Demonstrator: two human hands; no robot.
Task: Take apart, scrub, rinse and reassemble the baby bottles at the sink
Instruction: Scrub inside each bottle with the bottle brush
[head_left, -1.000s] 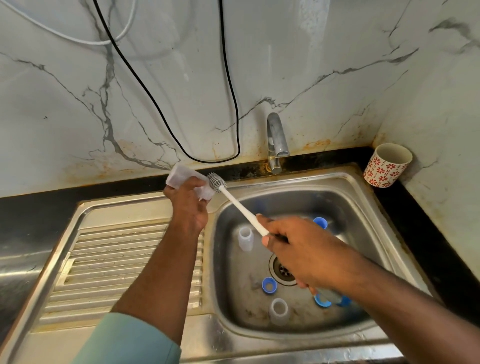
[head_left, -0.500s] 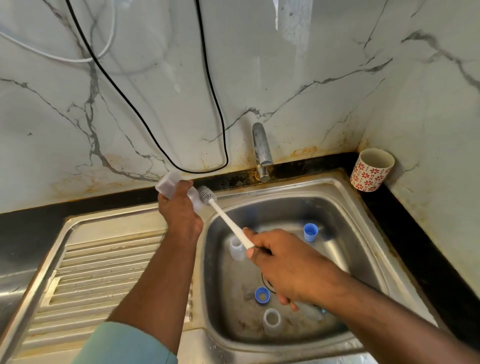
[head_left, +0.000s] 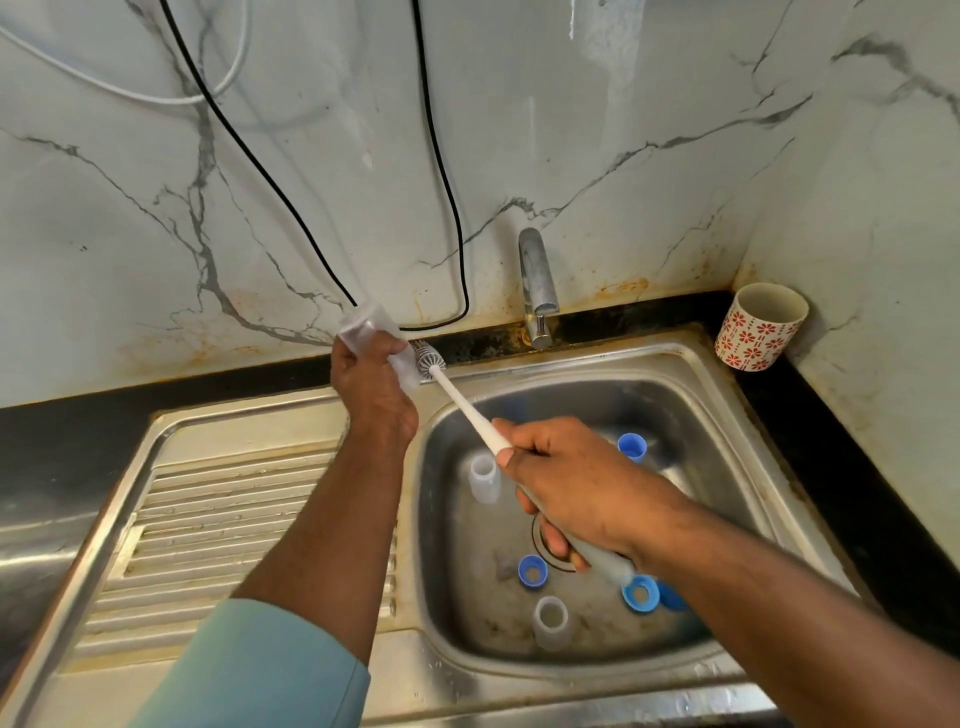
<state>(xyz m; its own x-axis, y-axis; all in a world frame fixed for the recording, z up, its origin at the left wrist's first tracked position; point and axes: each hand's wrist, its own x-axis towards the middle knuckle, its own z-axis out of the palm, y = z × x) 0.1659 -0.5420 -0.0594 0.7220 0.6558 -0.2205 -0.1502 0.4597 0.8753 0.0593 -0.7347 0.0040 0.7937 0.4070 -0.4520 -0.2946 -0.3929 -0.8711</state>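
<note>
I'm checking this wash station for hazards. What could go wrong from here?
1. The left hand holds the clear bottle above the drainboard, not the basin; if it slips, it could fall outside the sink.
2. The black cable hangs just behind the brush head; scrubbing may splash it.
3. Blue rings and clear caps lie loose around the drain, where dirty runoff could reach them.

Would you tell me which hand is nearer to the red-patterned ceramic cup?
Right. The right hand is over the basin, left of the cup; the left hand is farther left.
</note>
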